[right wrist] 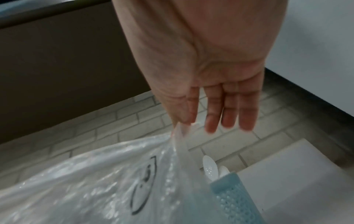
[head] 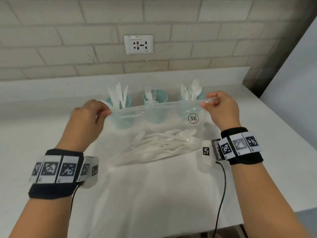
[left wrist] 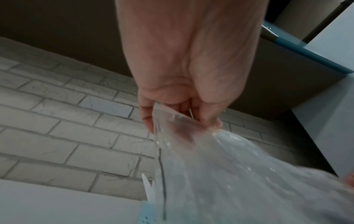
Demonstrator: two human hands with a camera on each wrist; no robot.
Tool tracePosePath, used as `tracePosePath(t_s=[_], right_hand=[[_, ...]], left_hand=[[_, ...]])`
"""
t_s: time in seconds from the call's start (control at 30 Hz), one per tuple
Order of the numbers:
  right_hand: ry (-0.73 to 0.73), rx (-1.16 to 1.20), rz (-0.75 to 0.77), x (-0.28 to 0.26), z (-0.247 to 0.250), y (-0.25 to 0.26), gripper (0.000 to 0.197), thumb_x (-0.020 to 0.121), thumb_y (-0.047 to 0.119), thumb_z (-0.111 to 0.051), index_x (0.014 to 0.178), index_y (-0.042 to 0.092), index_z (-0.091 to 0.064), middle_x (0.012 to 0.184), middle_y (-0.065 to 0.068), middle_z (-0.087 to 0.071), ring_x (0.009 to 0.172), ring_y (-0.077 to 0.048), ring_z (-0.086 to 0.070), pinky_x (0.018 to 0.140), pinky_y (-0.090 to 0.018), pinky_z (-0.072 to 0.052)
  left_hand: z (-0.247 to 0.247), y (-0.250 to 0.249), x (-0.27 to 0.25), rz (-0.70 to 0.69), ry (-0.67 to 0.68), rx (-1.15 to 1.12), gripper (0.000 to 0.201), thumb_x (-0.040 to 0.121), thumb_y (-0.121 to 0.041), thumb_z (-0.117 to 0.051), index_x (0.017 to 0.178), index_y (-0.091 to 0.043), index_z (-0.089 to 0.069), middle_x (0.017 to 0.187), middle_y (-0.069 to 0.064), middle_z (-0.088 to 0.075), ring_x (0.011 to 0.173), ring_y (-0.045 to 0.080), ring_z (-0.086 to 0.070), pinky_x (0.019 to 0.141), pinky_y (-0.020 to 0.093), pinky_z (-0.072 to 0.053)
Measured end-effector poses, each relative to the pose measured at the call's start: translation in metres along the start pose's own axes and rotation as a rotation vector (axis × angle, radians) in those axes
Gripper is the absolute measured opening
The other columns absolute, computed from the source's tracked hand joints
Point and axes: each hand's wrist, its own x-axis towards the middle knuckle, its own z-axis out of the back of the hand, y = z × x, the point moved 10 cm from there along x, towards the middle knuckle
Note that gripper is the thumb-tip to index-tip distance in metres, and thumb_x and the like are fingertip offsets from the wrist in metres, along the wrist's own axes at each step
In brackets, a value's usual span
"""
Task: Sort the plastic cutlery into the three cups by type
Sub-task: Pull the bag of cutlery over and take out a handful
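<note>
**A:** Nearest the head camera were the two forearms with their black wristbands [head: 56,172]. What were the hands doing?

**B:** The left hand [head: 87,121] pinched the top left corner of a clear bag [head: 154,133], fingers curled round the edge. The right hand [head: 221,110] pinched the top right corner between thumb and forefinger; its other fingers were spread straight and held nothing. The bag hung stretched between them above the white counter [head: 34,127].

**A:** And the cutlery?

**B:** A loose heap of white cutlery [head: 164,143] lay in the bottom of the bag. Behind it stood three blue cups: knives in the left cup [head: 125,102], forks in the middle cup [head: 158,97], spoons in the right cup [head: 200,96].

**A:** What looked risky?

**B:** I judged the grip thin, only the corners. If one pinch slipped, the bag could swing and knock the cups just behind it. Tipped out fast, the heap could scatter over the counter, or drop mixed into the cups.

**A:** Anything unclear?

**B:** The pieces in the bag overlapped, so I could not count them or tell every type. I could not tell if the bag's mouth was sealed. The bag covered the cups' lower halves, and both wrist views were blurred.
</note>
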Motion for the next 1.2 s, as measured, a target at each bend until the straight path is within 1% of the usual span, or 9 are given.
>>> tracePosePath(t_s=[0.17, 0.23, 0.37, 0.53, 0.63, 0.77, 0.9, 1.03, 1.2], right_hand=[[0.237, -0.153, 0.671, -0.050, -0.047, 0.097, 0.039, 0.075, 0.042, -0.072, 0.111, 0.027, -0.069, 0.114, 0.002, -0.062, 0.112, -0.018, -0.049, 0.099, -0.029, -0.031], [0.422, -0.250, 0.693, -0.063, -0.079, 0.101, 0.032, 0.074, 0.037, -0.075, 0.105, 0.028, -0.072, 0.106, 0.006, -0.069, 0.103, -0.016, -0.058, 0.101, -0.036, -0.035], [0.334, -0.146, 0.683, -0.057, -0.074, 0.103, 0.009, 0.074, 0.017, -0.075, 0.081, 0.021, -0.076, 0.078, 0.008, -0.074, 0.075, -0.013, -0.067, 0.088, -0.044, -0.047], [0.261, -0.107, 0.566, -0.044, -0.053, 0.096, 0.008, 0.078, 0.020, -0.073, 0.086, 0.020, -0.072, 0.075, 0.007, -0.073, 0.074, -0.009, -0.060, 0.087, -0.025, -0.041], [0.253, -0.115, 0.655, -0.052, -0.052, 0.101, 0.002, 0.076, 0.022, -0.074, 0.077, 0.021, -0.073, 0.078, 0.007, -0.070, 0.080, -0.013, -0.060, 0.087, -0.032, -0.045], [0.340, -0.099, 0.716, -0.071, -0.055, 0.108, 0.002, 0.080, 0.024, -0.071, 0.080, 0.023, -0.069, 0.079, 0.008, -0.063, 0.079, -0.008, -0.051, 0.076, -0.021, -0.038], [0.615, -0.160, 0.695, -0.102, -0.076, 0.110, 0.003, 0.085, 0.026, -0.063, 0.087, 0.029, -0.063, 0.076, 0.018, -0.059, 0.070, -0.003, -0.055, 0.068, -0.020, -0.045], [0.718, -0.327, 0.728, -0.125, -0.077, 0.097, 0.009, 0.087, 0.032, -0.060, 0.091, 0.027, -0.065, 0.082, 0.017, -0.064, 0.073, -0.002, -0.053, 0.071, -0.023, -0.045], [0.872, -0.551, 0.508, -0.136, -0.085, 0.052, 0.039, 0.092, 0.057, -0.038, 0.097, 0.024, -0.059, 0.096, 0.002, -0.068, 0.093, -0.016, -0.061, 0.082, -0.032, -0.046]], left_hand=[[-0.006, -0.008, -0.008, -0.005, 0.002, -0.084, 0.006, 0.091, -0.007, -0.057, 0.088, -0.004, -0.061, 0.075, -0.001, -0.058, 0.065, 0.030, -0.060, 0.068, 0.043, -0.048], [-0.004, -0.011, -0.009, -0.021, -0.003, -0.098, 0.006, 0.090, -0.007, -0.058, 0.087, -0.003, -0.061, 0.076, 0.000, -0.059, 0.065, 0.030, -0.060, 0.068, 0.043, -0.048], [-0.002, -0.009, -0.017, -0.058, 0.025, -0.039, 0.003, 0.089, -0.006, -0.061, 0.087, -0.004, -0.063, 0.082, 0.005, -0.065, 0.066, 0.030, -0.063, 0.069, 0.049, -0.051], [0.006, 0.002, -0.022, -0.008, 0.040, -0.010, 0.003, 0.088, -0.003, -0.061, 0.087, -0.003, -0.063, 0.082, 0.008, -0.066, 0.066, 0.032, -0.062, 0.070, 0.046, -0.049], [0.011, 0.003, -0.021, 0.004, 0.058, 0.010, 0.003, 0.087, -0.003, -0.062, 0.090, -0.003, -0.064, 0.086, 0.009, -0.066, 0.070, 0.033, -0.064, 0.072, 0.047, -0.049], [0.018, -0.032, -0.010, -0.069, 0.049, -0.106, 0.020, 0.091, -0.005, -0.056, 0.111, -0.002, -0.061, 0.108, 0.010, -0.061, 0.098, 0.021, -0.058, 0.089, 0.023, -0.042], [-0.036, -0.108, -0.002, -0.246, 0.369, -0.306, 0.023, 0.093, -0.011, -0.048, 0.107, -0.006, -0.066, 0.102, -0.001, -0.064, 0.095, 0.011, -0.058, 0.086, 0.010, -0.039], [-0.097, -0.115, -0.028, -0.118, 0.761, -0.279, 0.020, 0.096, -0.014, -0.048, 0.099, -0.016, -0.067, 0.084, -0.003, -0.071, 0.071, 0.006, -0.063, 0.072, 0.021, -0.048], [-0.132, -0.061, -0.067, 0.181, 1.036, 0.029, 0.031, 0.095, -0.013, -0.042, 0.125, -0.018, -0.050, 0.114, 0.007, -0.060, 0.045, 0.011, -0.056, 0.045, 0.020, -0.046]])
